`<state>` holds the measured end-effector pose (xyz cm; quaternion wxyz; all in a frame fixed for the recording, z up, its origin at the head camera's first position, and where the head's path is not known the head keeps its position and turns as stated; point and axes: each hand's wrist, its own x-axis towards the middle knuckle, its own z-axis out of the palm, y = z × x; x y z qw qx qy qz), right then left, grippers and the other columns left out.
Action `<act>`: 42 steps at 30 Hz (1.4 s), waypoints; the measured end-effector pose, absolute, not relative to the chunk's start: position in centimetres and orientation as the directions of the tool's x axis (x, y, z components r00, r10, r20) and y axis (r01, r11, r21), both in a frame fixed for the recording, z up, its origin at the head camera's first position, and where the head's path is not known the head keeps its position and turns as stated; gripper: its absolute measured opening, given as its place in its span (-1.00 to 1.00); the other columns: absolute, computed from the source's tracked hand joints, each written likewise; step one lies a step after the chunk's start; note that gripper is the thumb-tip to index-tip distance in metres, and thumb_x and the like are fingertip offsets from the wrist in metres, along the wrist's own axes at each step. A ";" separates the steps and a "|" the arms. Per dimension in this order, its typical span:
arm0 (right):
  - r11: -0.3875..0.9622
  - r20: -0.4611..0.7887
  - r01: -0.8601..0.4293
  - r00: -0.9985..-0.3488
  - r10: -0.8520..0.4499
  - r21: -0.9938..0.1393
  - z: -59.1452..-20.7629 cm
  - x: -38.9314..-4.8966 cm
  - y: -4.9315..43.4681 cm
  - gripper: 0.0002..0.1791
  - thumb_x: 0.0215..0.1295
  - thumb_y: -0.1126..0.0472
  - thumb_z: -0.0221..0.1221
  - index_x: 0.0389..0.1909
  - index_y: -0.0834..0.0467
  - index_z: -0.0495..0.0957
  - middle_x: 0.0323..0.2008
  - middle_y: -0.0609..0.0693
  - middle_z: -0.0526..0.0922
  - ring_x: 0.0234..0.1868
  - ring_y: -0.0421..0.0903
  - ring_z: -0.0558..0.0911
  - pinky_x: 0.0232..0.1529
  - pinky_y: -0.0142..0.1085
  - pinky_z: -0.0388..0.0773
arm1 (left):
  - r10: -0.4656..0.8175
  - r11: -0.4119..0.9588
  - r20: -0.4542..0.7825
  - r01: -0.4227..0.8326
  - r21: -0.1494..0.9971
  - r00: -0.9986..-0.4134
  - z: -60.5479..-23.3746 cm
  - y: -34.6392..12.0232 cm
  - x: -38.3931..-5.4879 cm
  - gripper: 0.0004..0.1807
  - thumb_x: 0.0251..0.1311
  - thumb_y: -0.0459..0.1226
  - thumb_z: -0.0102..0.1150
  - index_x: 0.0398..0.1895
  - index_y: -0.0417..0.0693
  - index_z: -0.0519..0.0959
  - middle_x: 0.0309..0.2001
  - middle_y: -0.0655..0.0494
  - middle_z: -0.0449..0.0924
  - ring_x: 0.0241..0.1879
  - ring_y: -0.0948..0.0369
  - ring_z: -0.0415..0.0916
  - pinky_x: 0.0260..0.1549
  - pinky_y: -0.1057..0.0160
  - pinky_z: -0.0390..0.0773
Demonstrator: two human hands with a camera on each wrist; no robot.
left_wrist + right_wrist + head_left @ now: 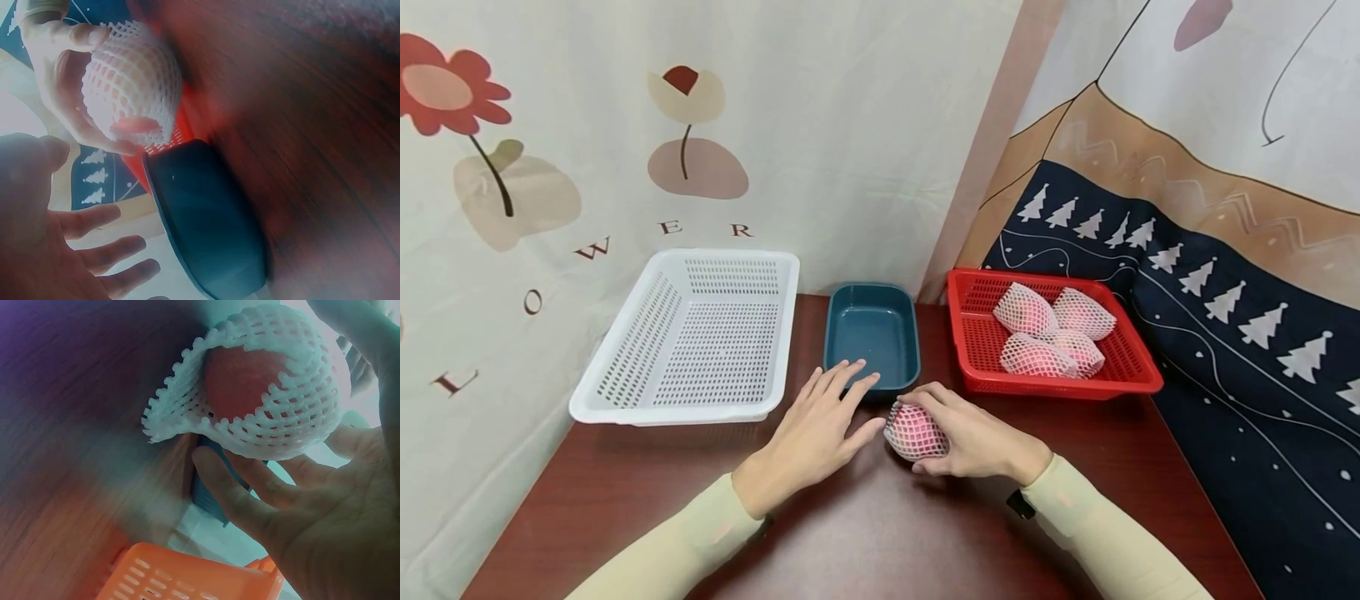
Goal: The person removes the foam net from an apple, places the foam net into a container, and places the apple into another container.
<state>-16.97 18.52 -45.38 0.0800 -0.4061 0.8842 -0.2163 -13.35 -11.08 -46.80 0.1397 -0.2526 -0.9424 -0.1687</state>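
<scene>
From the head, a netted pink fruit (917,433) sits at the near side of the desk (865,533), gripped between the thumb and curled fingers of the right hand (973,429), which comes in from 3 o'clock. At 9 o'clock of the fruit, the left hand (816,429) holds nothing, its fingers extended and spread; whether they touch the teal dish (872,342) at 11 o'clock, I cannot tell. The white basket (718,346) stands at 10 o'clock, the red basket (1060,386) at 2 o'clock with four other netted fruits (1037,357) inside.

From the left wrist, the left hand's separated fingers lie at 7 o'clock of the gripped fruit, with the teal dish at 5 o'clock.

From the right wrist, the right hand cups the fruit from 5 o'clock. A gap in its white net bares reddish skin toward 9 o'clock, and the red basket, orange-looking here, lies at 7 o'clock.
</scene>
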 end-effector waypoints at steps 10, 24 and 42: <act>0.600 0.045 -0.661 -0.688 -0.724 -0.451 -45.6 -17.0 18.4 0.09 0.34 -0.08 0.69 0.76 0.10 0.35 0.52 0.04 0.56 0.43 -0.07 0.66 0.46 -0.01 0.79 | 0.432 0.814 0.360 0.529 0.239 -0.827 -46.9 -11.1 -13.1 -0.25 0.67 0.21 0.28 0.68 -0.02 0.56 0.71 -0.17 0.51 0.71 -0.25 0.45 0.69 -0.45 0.43; 0.603 0.020 -0.650 -0.688 -0.726 -0.462 -46.1 -17.1 17.9 -0.06 0.43 -0.07 0.62 0.70 0.08 0.41 0.45 0.02 0.63 0.37 -0.11 0.66 0.46 -0.04 0.79 | 0.427 0.812 0.357 0.526 0.252 -0.831 -46.9 -11.3 -12.9 -0.25 0.68 0.22 0.27 0.69 -0.01 0.55 0.72 -0.16 0.49 0.71 -0.24 0.45 0.70 -0.44 0.41; 0.601 0.022 -0.657 -0.682 -0.731 -0.455 -47.1 -17.3 16.5 0.00 0.33 0.03 0.70 0.66 0.10 0.38 0.43 0.09 0.63 0.35 -0.05 0.72 0.42 -0.06 0.82 | 0.445 0.805 0.371 0.545 0.233 -0.815 -47.1 -11.6 -12.5 -0.27 0.68 0.21 0.28 0.67 0.00 0.58 0.69 -0.17 0.53 0.68 -0.25 0.50 0.68 -0.44 0.45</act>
